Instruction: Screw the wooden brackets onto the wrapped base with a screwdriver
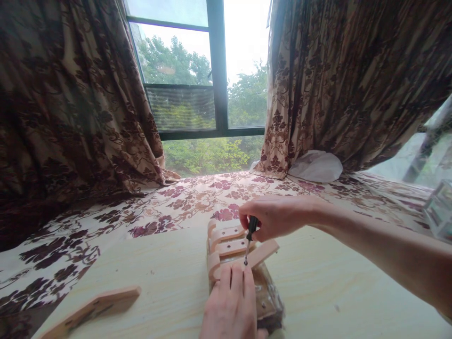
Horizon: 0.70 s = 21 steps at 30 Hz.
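My right hand (273, 218) is wrapped round the dark handle of a screwdriver (252, 227), whose tip points down at a screw in a pale wooden strip (263, 253). This strip lies slanted across a brown block (266, 296) that looks wrapped in clear plastic. My left hand (233, 301) lies over the strip and block with its fingers stretched forward, close to the screwdriver tip. Beyond it, two more wooden pieces with curved left ends, an upper one (228, 233) and a lower one (229, 247), rest on the block, dark screws or holes showing in them.
A separate wooden piece (102, 306) lies at the lower left of the pale wooden board (169, 268). Floral cloth (197, 195) spreads behind the board, with a white plastic bag (318, 165) on it. A clear container (439, 209) stands at the right edge, and curtains frame a window.
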Available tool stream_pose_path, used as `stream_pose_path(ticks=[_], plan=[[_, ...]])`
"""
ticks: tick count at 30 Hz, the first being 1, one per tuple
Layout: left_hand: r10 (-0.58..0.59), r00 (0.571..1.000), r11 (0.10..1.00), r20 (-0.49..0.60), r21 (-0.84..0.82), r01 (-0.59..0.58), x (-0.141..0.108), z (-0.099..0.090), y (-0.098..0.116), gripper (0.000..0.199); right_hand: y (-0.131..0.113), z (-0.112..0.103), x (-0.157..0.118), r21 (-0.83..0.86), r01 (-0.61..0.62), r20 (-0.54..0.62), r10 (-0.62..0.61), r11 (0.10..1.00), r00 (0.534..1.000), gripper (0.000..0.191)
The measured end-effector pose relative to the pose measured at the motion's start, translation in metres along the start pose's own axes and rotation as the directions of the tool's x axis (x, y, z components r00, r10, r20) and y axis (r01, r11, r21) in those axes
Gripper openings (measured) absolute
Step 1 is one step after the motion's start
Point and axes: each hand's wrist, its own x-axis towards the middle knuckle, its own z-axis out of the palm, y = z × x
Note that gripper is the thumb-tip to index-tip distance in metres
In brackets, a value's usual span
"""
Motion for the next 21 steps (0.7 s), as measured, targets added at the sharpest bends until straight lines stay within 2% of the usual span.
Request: stream_pose_path(ticks=[5,10,16,21], plan=[[-0.050,0.995,0.998,0.083,-0.035,0.053,0.003,-0.003,0.003,0.078,0.000,0.002,0.002,-0.006,-0.012,-0.023,0.012,1.000,1.000,0.020],[-0.033,0.996,0.998,0.084,-0.044,0.037,0.003,0.000,0.002,0.080,-0.001,0.005,0.006,0.030,-0.046,-0.057,0.048,0.998,0.997,0.018],[-0.052,0.990,0.997,0.131,-0.053,0.060,0.005,0.000,0.004,0.080,-0.017,0.000,0.004,-0.067,0.078,0.003,-0.078,0.995,0.997,0.018],[-0.036,0.988,0.996,0.152,-0.080,0.049,0.005,0.000,0.003,0.081,-0.012,0.001,0.010,-0.071,-0.015,-0.071,0.010,0.997,0.997,0.027]])
